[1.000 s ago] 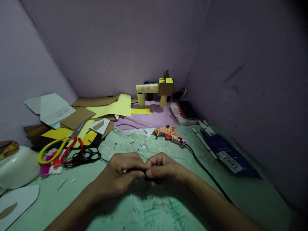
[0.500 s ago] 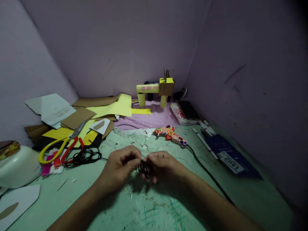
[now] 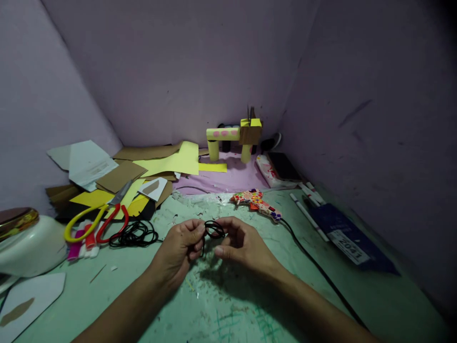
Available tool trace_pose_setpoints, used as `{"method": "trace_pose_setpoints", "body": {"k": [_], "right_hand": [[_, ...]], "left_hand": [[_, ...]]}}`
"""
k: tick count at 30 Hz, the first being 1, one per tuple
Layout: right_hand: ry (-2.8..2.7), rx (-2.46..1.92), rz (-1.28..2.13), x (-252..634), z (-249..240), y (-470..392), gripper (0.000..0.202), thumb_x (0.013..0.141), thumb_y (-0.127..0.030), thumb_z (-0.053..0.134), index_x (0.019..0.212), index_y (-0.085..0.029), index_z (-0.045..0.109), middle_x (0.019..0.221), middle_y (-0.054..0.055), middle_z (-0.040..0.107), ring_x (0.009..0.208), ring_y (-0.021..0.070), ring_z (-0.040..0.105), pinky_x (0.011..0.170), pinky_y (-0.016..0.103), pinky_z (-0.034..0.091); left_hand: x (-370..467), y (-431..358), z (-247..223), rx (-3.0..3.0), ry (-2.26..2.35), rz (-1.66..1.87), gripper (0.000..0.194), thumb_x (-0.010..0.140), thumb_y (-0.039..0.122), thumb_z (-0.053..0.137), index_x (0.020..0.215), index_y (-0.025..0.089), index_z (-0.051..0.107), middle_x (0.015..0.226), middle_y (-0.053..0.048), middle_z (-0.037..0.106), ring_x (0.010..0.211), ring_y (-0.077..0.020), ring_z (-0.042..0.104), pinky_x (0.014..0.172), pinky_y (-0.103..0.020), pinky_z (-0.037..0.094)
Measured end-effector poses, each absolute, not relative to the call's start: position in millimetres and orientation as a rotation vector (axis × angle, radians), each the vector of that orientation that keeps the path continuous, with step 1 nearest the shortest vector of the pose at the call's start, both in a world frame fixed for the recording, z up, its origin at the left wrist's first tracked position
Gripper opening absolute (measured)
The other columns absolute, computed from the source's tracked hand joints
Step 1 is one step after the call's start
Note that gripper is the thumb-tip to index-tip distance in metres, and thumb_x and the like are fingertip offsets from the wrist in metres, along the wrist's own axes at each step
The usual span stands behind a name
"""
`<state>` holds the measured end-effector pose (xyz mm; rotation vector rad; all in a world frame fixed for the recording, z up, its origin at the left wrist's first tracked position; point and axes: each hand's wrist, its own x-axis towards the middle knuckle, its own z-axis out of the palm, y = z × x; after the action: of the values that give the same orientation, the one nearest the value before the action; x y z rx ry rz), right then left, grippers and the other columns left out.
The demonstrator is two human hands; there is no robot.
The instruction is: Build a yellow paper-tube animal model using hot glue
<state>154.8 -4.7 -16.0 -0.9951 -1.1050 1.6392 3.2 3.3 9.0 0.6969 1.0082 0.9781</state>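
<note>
A small bundle of looped black cord [image 3: 214,229] is raised just over the green tabletop, in front of me. The thumb and fingers of my left hand [image 3: 180,245] pinch it at its left side. Beside the loops, my right hand [image 3: 246,240] is curved with its thumb apart from the fingers; its fingertips are at the right edge of the bundle, and whether they touch it is hard to tell. A loose heap of black cord [image 3: 134,234] lies left of my left hand. Beyond my hands rests a floral-patterned hot glue gun [image 3: 255,202].
Scissors [image 3: 119,195] with yellow and red handles lie by yellow paper [image 3: 171,162] and cardboard [image 3: 121,176] at left. A yellow paper animal [image 3: 224,134] stands at the back. At right are a phone [image 3: 283,166], white sticks [image 3: 309,216], a blue packet [image 3: 350,238] and the glue gun's cable [image 3: 321,269].
My right hand has loosened, its thumb parting from its fingers. The cord loops have come up into clearer view, while my left hand keeps its pinch. The camera view has shifted slightly.
</note>
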Motion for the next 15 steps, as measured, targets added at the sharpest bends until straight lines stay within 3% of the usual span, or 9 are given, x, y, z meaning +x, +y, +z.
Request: {"method": "trace_pose_setpoints", "body": {"k": [3,9,15], "right_hand": [[-1.113,-0.995,1.598,155.6,-16.1,-5.5,0.060,0.046,-0.027,0.083,0.098,-0.019,0.054,0.091,0.002,0.057,0.053,0.0074,0.052,0.048,0.025,0.043],[-1.186,-1.065,1.403,157.1,-18.4,-6.5,0.036,0.060,-0.030,0.076,0.087,-0.019,0.056,0.072,0.000,0.057,0.060,0.0118,0.051,0.052,0.026,0.045],[-1.133,-1.051,1.376,156.3,-15.3,-7.2,0.020,0.062,-0.030,0.073,0.070,-0.017,0.060,0.095,0.010,0.061,0.076,0.0177,0.056,0.049,0.024,0.047]], "left_hand": [[5.0,3.1,6.2,0.783,1.085,1.036,0.031,0.051,0.030,0.080,0.061,0.013,0.056,0.041,0.007,0.043,0.037,-0.0020,0.030,0.033,-0.013,0.019],[7.3,-0.9,5.9,0.853,1.174,1.056,0.030,0.056,0.033,0.076,0.067,0.015,0.056,0.041,0.009,0.042,0.038,-0.0031,0.031,0.036,-0.014,0.019],[6.4,-0.1,8.2,0.968,1.190,0.980,0.028,0.061,0.037,0.072,0.067,0.016,0.054,0.042,0.008,0.042,0.039,-0.0044,0.032,0.039,-0.016,0.020]]}}
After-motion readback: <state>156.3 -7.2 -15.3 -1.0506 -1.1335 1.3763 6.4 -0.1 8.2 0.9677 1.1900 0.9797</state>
